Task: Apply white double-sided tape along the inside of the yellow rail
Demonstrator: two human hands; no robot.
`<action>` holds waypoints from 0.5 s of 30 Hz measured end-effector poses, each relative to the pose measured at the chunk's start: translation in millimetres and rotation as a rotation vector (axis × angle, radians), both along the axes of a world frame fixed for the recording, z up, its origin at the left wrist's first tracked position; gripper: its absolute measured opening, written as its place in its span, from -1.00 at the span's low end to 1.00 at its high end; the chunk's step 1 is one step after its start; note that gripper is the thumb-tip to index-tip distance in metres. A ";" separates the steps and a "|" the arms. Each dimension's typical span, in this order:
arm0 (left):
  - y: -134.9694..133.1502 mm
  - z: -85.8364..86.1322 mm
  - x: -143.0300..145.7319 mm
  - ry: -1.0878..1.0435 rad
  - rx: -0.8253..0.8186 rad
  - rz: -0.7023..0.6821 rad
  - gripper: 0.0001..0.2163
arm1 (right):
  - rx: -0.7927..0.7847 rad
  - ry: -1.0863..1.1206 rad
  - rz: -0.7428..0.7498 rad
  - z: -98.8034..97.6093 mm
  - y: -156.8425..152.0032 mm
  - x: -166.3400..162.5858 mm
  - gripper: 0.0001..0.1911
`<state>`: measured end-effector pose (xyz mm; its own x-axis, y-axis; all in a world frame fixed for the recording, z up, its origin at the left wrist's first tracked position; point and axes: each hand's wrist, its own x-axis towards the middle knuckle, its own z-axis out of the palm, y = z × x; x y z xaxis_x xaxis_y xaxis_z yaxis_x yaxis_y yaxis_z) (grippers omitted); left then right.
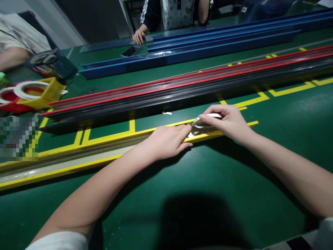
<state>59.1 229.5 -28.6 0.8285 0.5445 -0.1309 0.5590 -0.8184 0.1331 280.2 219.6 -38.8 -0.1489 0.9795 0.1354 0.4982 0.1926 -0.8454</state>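
Note:
A long channel-shaped strip [104, 155] with yellow edges and a pale inside runs slantwise across the green table before me. My left hand [168, 140] grips it near its right end, fingers over the channel and thumb along the near edge. Just right of those fingertips, my right hand [229, 121] pinches a thin roll of white tape [216, 115] between thumb and fingers. The roll is held over the channel, its near end close to my left fingers. Whether tape is stuck inside the channel under my fingers I cannot tell.
Black strips [156, 99] and a red strip [161, 85] lie beyond, then blue channels [130, 66]. Yellow tape lines mark the table [208, 194]. At left stand a yellow tape holder [52, 92] with tape rolls and a clear container [56, 64]. A co-worker's hand [139, 36] rests near a phone [129, 51].

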 end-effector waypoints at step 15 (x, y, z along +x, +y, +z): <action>0.5 2.9 1.7 0.019 -0.050 -0.025 -0.69 | -0.019 -0.038 0.004 0.8 -0.1 -0.6 -0.69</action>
<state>60.9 230.0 -25.7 0.8389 0.5158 -0.1736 0.5411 -0.8248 0.1641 279.6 219.5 -38.1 -0.1573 0.9813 0.1106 0.5293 0.1784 -0.8295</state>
